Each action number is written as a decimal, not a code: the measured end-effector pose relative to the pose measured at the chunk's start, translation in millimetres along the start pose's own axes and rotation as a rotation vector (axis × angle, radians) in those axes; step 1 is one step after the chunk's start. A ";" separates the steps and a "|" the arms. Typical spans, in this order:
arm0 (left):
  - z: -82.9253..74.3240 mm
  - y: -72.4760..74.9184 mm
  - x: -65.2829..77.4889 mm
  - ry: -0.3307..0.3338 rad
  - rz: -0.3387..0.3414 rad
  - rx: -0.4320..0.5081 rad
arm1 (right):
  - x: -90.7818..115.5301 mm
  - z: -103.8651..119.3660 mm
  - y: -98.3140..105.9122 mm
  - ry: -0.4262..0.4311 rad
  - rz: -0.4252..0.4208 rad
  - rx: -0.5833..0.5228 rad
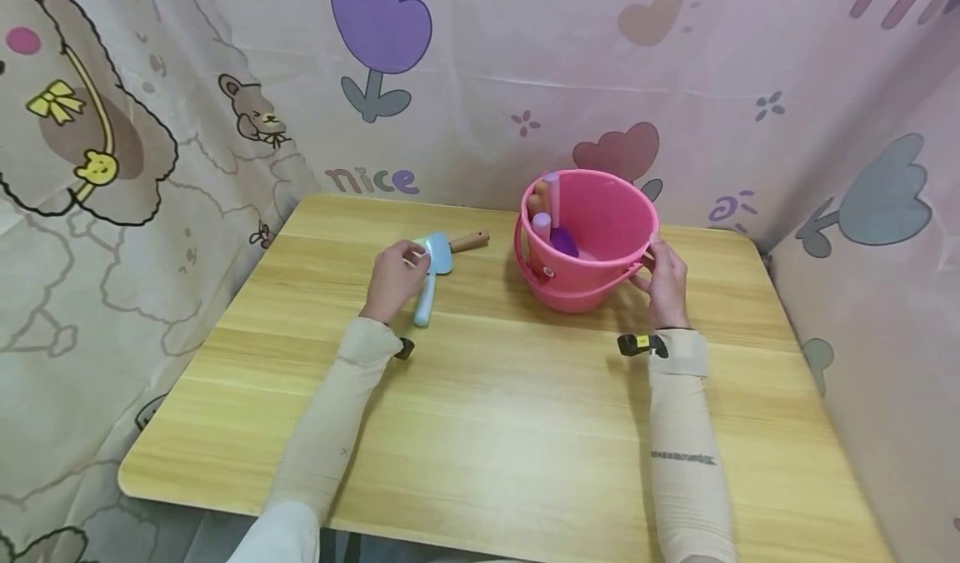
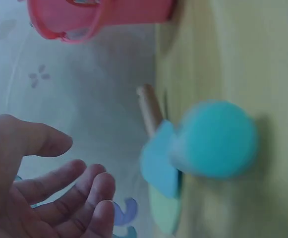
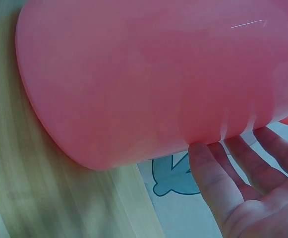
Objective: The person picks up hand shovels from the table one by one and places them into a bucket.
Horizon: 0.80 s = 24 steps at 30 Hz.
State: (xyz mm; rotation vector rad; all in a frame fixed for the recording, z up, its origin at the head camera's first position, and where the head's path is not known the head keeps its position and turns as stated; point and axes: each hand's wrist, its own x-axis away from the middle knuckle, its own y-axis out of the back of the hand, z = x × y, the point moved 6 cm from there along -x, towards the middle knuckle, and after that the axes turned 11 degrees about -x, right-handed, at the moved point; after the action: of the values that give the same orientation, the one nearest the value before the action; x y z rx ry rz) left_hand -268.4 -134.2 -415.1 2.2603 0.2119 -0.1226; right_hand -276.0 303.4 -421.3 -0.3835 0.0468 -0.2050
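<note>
In the head view my left hand (image 1: 397, 277) hovers just left of a light blue spatula (image 1: 439, 255), fingers loosely bent and nothing gripped. In the left wrist view the round end of its handle (image 2: 218, 140) is nearest the camera. The spatula lies across a wooden-handled tool (image 1: 470, 241) with a pale green head (image 2: 164, 210), partly covered. A pink bucket (image 1: 573, 273) stands upright on the table. My right hand (image 1: 667, 281) touches its right side with fairly straight fingers, as the right wrist view shows.
Inside the bucket are lilac handles (image 1: 553, 201), wooden handles (image 1: 536, 203) and a dark purple piece (image 1: 564, 241). The bucket's pink bail (image 1: 626, 277) hangs down its front. A patterned curtain (image 1: 480, 88) borders the wooden table (image 1: 487, 430) at the back and sides.
</note>
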 end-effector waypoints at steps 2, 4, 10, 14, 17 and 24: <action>10.2 -2.7 4.5 0.029 0.022 -0.024 | 0.2 0.8 -0.1 0.006 -0.004 0.008; 18.2 -6.3 9.1 0.046 0.049 -0.053 | 0.2 1.4 -0.3 0.008 -0.005 0.009; 30.3 -17.8 23.5 0.089 0.138 -0.083 | -0.7 3.3 -1.0 0.015 -0.008 -0.002; 29.7 -23.9 31.3 0.100 0.208 -0.095 | -0.8 3.8 -0.3 0.027 -0.018 -0.010; 28.0 -26.6 35.7 0.105 0.246 -0.119 | -0.8 3.1 0.1 0.023 -0.017 -0.009; 25.8 -30.7 38.5 0.089 0.291 -0.175 | 0.5 1.1 0.1 0.015 -0.013 -0.002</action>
State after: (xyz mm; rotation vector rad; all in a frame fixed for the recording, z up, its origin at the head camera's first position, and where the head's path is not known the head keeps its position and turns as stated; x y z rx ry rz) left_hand -237.0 -130.3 -460.9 2.0974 -0.0599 0.1451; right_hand -275.3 303.7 -420.3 -0.3845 0.0598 -0.2205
